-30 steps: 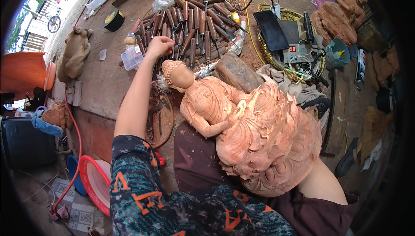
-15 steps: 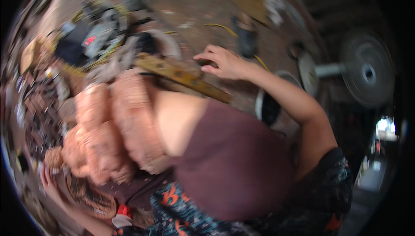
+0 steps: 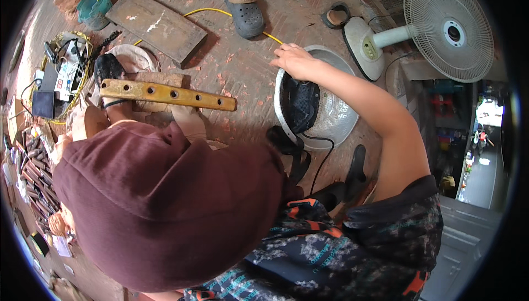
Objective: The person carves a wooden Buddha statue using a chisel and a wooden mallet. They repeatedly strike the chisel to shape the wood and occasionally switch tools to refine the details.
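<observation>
My right hand (image 3: 295,61) is at the far-left rim of a round silver metal basin (image 3: 344,69), its fingers curled over the edge. Inside the basin sits a black mesh-covered thing (image 3: 303,105), with a black cable running out toward me. Maroon cloth over my raised knee (image 3: 165,191) fills the near left. My left hand is hidden behind it. Beyond the knee, a yellowish wooden bar with a row of holes (image 3: 171,95) lies across the area by a foot in a dark covering (image 3: 107,69).
A standing fan (image 3: 452,31) is at the right. A grey clog (image 3: 245,14), a wooden board (image 3: 157,25) and a teal bucket (image 3: 95,9) stand farther off, with a yellow cord between. Several chisel-like tools (image 3: 38,174) lie at the left, near a wire-rimmed basket of devices (image 3: 63,78).
My right hand has gone from the air above the bar to the basin's rim. The view has swung rightward. The carved orange-brown piece and my left hand have dropped from sight behind the knee.
</observation>
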`<move>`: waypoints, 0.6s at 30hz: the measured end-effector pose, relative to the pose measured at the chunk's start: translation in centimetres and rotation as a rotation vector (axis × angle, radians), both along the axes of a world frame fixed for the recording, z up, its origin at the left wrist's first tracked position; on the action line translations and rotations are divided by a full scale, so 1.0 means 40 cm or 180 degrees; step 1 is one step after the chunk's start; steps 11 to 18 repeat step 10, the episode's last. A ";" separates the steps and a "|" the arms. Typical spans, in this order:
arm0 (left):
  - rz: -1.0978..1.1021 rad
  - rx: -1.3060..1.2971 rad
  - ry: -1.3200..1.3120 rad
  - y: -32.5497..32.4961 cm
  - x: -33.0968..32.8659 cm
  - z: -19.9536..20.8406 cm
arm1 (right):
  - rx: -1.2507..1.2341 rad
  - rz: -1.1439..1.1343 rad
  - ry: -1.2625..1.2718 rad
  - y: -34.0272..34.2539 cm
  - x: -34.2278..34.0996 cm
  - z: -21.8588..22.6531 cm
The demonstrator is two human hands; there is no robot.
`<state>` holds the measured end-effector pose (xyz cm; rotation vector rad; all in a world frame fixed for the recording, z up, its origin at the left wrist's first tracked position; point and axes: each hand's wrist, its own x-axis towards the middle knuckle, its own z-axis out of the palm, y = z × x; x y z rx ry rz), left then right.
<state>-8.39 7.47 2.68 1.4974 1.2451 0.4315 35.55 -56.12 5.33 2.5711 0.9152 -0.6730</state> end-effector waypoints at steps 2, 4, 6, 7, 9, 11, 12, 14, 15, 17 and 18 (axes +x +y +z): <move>-0.0005 -0.0035 0.0060 -0.049 -0.009 -0.006 | -0.0087 0.0069 0.0245 -0.004 0.041 -0.042; 0.0003 -0.0029 0.0128 -0.096 -0.027 -0.002 | -0.0444 0.0021 0.0593 0.004 0.071 -0.081; 0.0001 -0.0023 0.0176 -0.140 -0.043 0.003 | -0.0585 0.0425 0.0670 -0.030 0.075 -0.125; 0.0034 -0.0011 0.0226 -0.167 -0.058 0.004 | -0.0657 0.0690 0.0718 -0.038 0.087 -0.145; 0.0102 -0.0155 0.0361 -0.221 -0.098 -0.025 | -0.0145 0.0583 -0.0131 -0.242 0.118 -0.327; 0.0210 -0.0006 0.0454 -0.254 -0.138 0.012 | -0.0460 0.0736 0.0340 -0.159 0.139 -0.300; 0.0210 -0.0006 0.0454 -0.254 -0.138 0.012 | -0.0460 0.0736 0.0340 -0.159 0.139 -0.300; 0.0210 -0.0006 0.0454 -0.254 -0.138 0.012 | -0.0460 0.0736 0.0340 -0.159 0.139 -0.300; 0.0210 -0.0006 0.0454 -0.254 -0.138 0.012 | -0.0460 0.0736 0.0340 -0.159 0.139 -0.300; 0.0210 -0.0006 0.0454 -0.254 -0.138 0.012 | -0.0460 0.0736 0.0340 -0.159 0.139 -0.300; 0.0210 -0.0006 0.0454 -0.254 -0.138 0.012 | -0.0460 0.0736 0.0340 -0.159 0.139 -0.300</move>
